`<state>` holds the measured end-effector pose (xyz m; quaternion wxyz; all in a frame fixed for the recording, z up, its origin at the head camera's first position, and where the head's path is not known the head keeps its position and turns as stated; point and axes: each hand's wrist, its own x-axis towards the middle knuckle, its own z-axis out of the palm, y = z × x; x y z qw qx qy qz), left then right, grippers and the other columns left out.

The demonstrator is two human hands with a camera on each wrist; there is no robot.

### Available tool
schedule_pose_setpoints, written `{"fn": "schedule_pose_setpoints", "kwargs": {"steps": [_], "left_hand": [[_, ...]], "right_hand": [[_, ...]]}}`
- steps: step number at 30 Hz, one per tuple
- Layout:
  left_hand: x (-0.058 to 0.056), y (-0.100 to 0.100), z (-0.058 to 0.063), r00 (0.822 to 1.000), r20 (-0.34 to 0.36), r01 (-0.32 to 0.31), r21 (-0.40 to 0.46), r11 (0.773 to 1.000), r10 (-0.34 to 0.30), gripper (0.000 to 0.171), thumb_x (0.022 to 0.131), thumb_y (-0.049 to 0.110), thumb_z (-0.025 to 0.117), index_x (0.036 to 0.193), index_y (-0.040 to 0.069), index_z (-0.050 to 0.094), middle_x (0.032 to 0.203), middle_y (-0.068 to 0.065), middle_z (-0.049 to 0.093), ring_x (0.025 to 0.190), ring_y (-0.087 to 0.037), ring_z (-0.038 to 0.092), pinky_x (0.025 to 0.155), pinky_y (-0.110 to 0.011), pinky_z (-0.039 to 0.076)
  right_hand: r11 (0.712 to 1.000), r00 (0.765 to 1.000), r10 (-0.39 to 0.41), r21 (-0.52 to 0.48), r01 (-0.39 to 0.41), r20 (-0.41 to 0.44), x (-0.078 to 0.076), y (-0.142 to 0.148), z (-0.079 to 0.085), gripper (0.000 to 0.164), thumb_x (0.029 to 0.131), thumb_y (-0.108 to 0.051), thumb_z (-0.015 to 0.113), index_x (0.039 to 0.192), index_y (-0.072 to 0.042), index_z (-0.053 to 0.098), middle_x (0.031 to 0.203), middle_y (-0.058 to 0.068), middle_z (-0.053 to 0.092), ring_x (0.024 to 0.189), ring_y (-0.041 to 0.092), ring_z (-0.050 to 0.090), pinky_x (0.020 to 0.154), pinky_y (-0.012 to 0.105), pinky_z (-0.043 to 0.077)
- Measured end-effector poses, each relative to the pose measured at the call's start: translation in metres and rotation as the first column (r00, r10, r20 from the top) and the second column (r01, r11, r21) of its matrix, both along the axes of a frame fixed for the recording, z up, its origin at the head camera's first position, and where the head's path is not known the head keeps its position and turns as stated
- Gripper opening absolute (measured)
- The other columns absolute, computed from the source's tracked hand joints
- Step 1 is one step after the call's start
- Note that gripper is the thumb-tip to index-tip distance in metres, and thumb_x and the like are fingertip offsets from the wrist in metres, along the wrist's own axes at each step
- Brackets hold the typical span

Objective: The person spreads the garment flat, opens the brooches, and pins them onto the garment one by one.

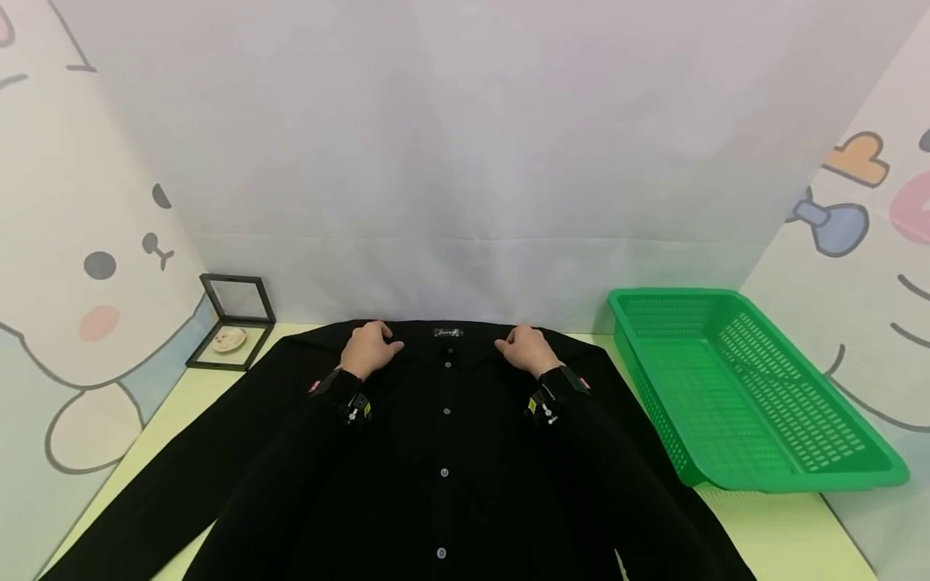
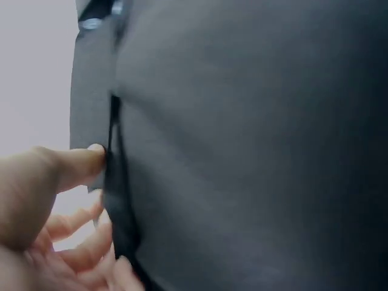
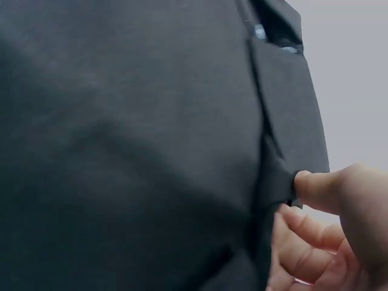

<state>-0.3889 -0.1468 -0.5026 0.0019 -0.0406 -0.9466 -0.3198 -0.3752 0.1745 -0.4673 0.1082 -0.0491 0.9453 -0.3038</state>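
Note:
A black button-up shirt (image 1: pixel 407 452) lies spread front side up, its collar toward the back wall and a row of pale buttons running down the middle. My left hand (image 1: pixel 368 349) pinches the shirt near the left end of the collar; in the left wrist view the thumb (image 2: pixel 85 165) presses the cloth against the fingers. On the other side my right hand (image 1: pixel 530 350) pinches the matching spot, with the thumb (image 3: pixel 315 187) on the fabric edge in the right wrist view. A small label (image 1: pixel 447 332) shows inside the neck between both hands.
At the right stands a green plastic basket (image 1: pixel 657 387) with perforated walls, close to the shirt's sleeve. A black-framed box (image 1: pixel 240 323) with its lid raised holds a round pale item at the back left. The pale yellow table (image 1: pixel 770 524) meets fabric-covered walls.

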Motion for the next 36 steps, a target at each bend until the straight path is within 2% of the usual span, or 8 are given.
{"fn": "schedule_pose_setpoints", "kwargs": {"steps": [3, 6, 12, 19, 24, 29, 33, 36], "left_hand": [[0.029, 0.01, 0.028, 0.999, 0.012, -0.043, -0.119, 0.992, 0.044, 0.04, 0.099, 0.031, 0.071, 0.122, -0.001, 0.066, 0.116, -0.024, 0.065, 0.097, -0.037, 0.064, 0.082, -0.05, 0.054], [0.045, 0.005, 0.038, 0.999, -0.052, -0.012, -0.23, 0.973, 0.0, 0.037, 0.1, 0.027, 0.071, 0.121, -0.003, 0.066, 0.115, -0.026, 0.064, 0.101, -0.042, 0.061, 0.085, -0.053, 0.051], [0.057, -0.024, 0.048, 0.978, -0.179, 0.029, -0.377, 0.926, -0.104, 0.019, 0.096, 0.005, 0.066, 0.114, 0.0, 0.072, 0.109, -0.024, 0.065, 0.099, -0.046, 0.059, 0.082, -0.057, 0.049], [0.062, -0.049, 0.046, 0.944, -0.301, 0.008, -0.383, 0.924, -0.133, 0.014, 0.095, -0.002, 0.063, 0.101, -0.001, 0.076, 0.098, -0.022, 0.068, 0.084, -0.038, 0.064, 0.071, -0.05, 0.054], [0.062, -0.058, 0.046, 0.969, -0.172, 0.114, -0.326, 0.939, -0.178, 0.011, 0.099, 0.005, 0.066, 0.103, 0.001, 0.075, 0.099, -0.017, 0.07, 0.085, -0.03, 0.066, 0.079, -0.047, 0.055], [0.066, -0.07, 0.042, 0.969, -0.035, 0.231, -0.228, 0.946, -0.245, 0.022, 0.104, 0.013, 0.061, 0.116, 0.001, 0.074, 0.112, -0.018, 0.072, 0.09, -0.026, 0.067, 0.085, -0.045, 0.054], [0.08, -0.072, 0.045, 0.965, -0.068, 0.232, -0.216, 0.948, -0.252, 0.032, 0.104, 0.011, 0.059, 0.13, -0.008, 0.065, 0.127, -0.029, 0.066, 0.096, -0.035, 0.069, 0.084, -0.047, 0.055], [0.098, -0.066, 0.048, 0.981, -0.031, 0.178, -0.274, 0.945, -0.194, 0.042, 0.102, 0.013, 0.062, 0.134, -0.015, 0.058, 0.134, -0.037, 0.059, 0.103, -0.046, 0.068, 0.085, -0.054, 0.057]], "right_hand": [[1.0, 0.999, -0.001, 0.029, 0.002, -0.035, 0.011, -0.001, 0.001, 0.036, 0.109, -0.025, 0.055, 0.077, -0.012, 0.046, 0.068, 0.002, 0.036, 0.06, 0.017, 0.033, 0.061, 0.035, 0.03], [0.997, 0.998, 0.025, 0.081, -0.02, -0.052, 0.023, 0.002, 0.006, 0.021, 0.108, -0.025, 0.057, 0.097, -0.007, 0.06, 0.084, 0.008, 0.055, 0.073, 0.021, 0.05, 0.071, 0.039, 0.038], [0.97, 0.989, 0.084, 0.238, -0.054, -0.118, 0.041, 0.026, 0.016, 0.021, 0.102, -0.015, 0.066, 0.119, -0.002, 0.067, 0.117, 0.019, 0.066, 0.101, 0.034, 0.063, 0.09, 0.051, 0.048], [0.965, 0.943, 0.135, 0.256, -0.056, -0.303, 0.049, 0.048, 0.01, 0.009, 0.102, -0.004, 0.062, 0.097, -0.003, 0.07, 0.094, 0.014, 0.065, 0.079, 0.024, 0.06, 0.071, 0.04, 0.047], [0.96, 0.934, 0.153, 0.271, -0.064, -0.322, 0.053, 0.05, 0.009, 0.021, 0.103, -0.002, 0.056, 0.084, -0.005, 0.063, 0.079, 0.011, 0.056, 0.066, 0.02, 0.047, 0.067, 0.039, 0.031], [0.961, 0.942, 0.2, 0.243, -0.134, -0.27, 0.058, 0.052, 0.003, 0.015, 0.103, -0.001, 0.056, 0.098, 0.001, 0.07, 0.096, 0.017, 0.065, 0.079, 0.026, 0.059, 0.075, 0.04, 0.046], [0.967, 0.938, 0.198, 0.214, -0.139, -0.284, 0.07, 0.051, 0.006, 0.019, 0.102, -0.004, 0.061, 0.117, 0.005, 0.07, 0.114, 0.022, 0.066, 0.102, 0.033, 0.063, 0.091, 0.046, 0.054], [0.969, 0.942, 0.208, 0.187, -0.162, -0.263, 0.082, 0.046, 0.009, 0.023, 0.1, -0.009, 0.066, 0.119, 0.005, 0.069, 0.113, 0.021, 0.065, 0.099, 0.03, 0.063, 0.087, 0.042, 0.054]]}}
